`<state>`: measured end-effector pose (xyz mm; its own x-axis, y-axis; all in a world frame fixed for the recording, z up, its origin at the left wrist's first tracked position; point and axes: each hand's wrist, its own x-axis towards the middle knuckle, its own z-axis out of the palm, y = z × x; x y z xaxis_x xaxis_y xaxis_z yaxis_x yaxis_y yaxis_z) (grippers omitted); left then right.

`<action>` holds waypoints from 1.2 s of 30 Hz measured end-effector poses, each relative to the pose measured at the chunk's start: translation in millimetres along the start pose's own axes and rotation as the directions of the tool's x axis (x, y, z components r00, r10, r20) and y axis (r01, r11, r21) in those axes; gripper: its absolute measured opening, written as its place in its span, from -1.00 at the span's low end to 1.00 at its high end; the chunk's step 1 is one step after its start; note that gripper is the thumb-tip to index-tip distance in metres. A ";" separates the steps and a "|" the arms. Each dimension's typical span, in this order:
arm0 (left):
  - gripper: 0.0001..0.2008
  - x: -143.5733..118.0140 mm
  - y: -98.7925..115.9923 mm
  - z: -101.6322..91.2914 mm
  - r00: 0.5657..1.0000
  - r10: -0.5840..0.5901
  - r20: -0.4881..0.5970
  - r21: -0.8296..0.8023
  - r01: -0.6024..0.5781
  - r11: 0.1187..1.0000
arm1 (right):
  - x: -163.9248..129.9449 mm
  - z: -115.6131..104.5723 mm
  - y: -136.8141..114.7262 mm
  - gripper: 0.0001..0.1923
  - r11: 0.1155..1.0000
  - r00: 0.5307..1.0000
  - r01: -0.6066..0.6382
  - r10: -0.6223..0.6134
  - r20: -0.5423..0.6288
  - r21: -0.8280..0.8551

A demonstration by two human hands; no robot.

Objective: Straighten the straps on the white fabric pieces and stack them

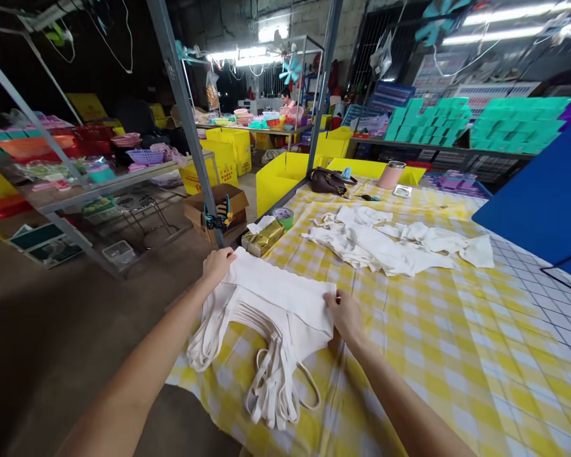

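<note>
A neat stack of folded white cloth bags (280,293) lies at the near left corner of a table with a yellow checked cloth (438,355). Their long handles (271,374) spill toward me over the table edge. My left hand (217,264) grips the stack's far left corner. My right hand (343,313) pinches its right edge. A loose heap of unfolded white bags (390,241) lies further back on the table.
A gold tissue box (262,237) and a green tape roll (283,217) sit beyond the stack. A brown handbag (328,181), a pink cup (391,174), yellow bins (280,174), a cardboard box (216,212), metal poles (185,108), a blue board (547,197); a person far back.
</note>
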<state>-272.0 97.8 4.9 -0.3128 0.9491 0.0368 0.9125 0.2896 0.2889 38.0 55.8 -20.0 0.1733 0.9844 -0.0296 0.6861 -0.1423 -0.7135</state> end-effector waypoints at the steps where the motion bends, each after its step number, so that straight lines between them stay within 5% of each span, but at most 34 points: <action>1: -0.73 -2.2 2.1 -0.6 1.000 0.003 -0.004 0.040 -0.003 0.999 | -3.2 -0.7 -0.4 -0.81 1.000 1.000 -0.011 0.011 -0.004 -0.003; 5: -0.66 -18.6 6.5 -8.3 0.991 0.053 -0.123 0.141 -0.035 0.989 | -37.9 -10.8 3.0 -0.66 1.000 0.998 -0.002 0.001 -0.071 -0.014; 8: -0.61 -38.8 3.2 -14.7 0.963 0.187 -0.195 0.160 -0.157 0.975 | -81.1 -15.7 13.0 -0.74 0.986 0.990 0.140 -0.141 -0.008 -0.087; 11: -0.59 -61.1 -2.6 -13.7 0.933 0.332 -0.138 0.074 -0.325 0.943 | -119.3 -11.3 24.0 -0.77 0.925 0.934 0.342 -0.317 0.163 -0.163; 14: -0.56 -79.4 -5.6 -7.2 0.887 0.457 -0.057 -0.008 -0.459 0.889 | -137.2 -1.2 29.3 -0.89 0.871 0.906 0.420 -0.389 0.165 -0.254; 20: -0.61 -90.9 -1.9 -7.3 0.888 0.455 0.070 -0.052 -0.452 0.891 | -136.7 4.6 19.5 -0.84 0.853 0.904 0.427 -0.410 0.120 -0.301; 26: -0.57 -78.4 -0.1 -30.3 0.859 0.440 0.263 -0.169 -0.408 0.897 | -156.2 -15.2 -15.3 -0.87 0.908 0.910 0.415 -0.415 0.022 -0.052; 29: -0.55 -76.3 5.6 -36.4 0.843 0.457 0.282 -0.125 -0.441 0.889 | -171.4 -18.4 -30.1 -0.76 0.828 0.826 0.560 -0.561 0.056 0.037; 33: -0.52 -85.8 20.4 -25.0 0.850 0.495 0.181 0.014 -0.505 0.863 | -158.9 -21.2 -29.9 -0.65 0.670 0.677 0.736 -0.731 0.083 -0.103; 36: -0.54 -100.1 34.6 -8.3 0.805 0.572 0.155 0.033 -0.583 0.812 | -101.3 -34.7 -15.7 -0.72 0.656 0.682 0.698 -0.731 -0.011 -0.286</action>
<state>-211.3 11.8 19.2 0.3111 0.9493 0.0461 0.9318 -0.3142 0.1818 34.1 -45.2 18.5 -0.3759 0.7745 0.5087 0.7734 0.5646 -0.2881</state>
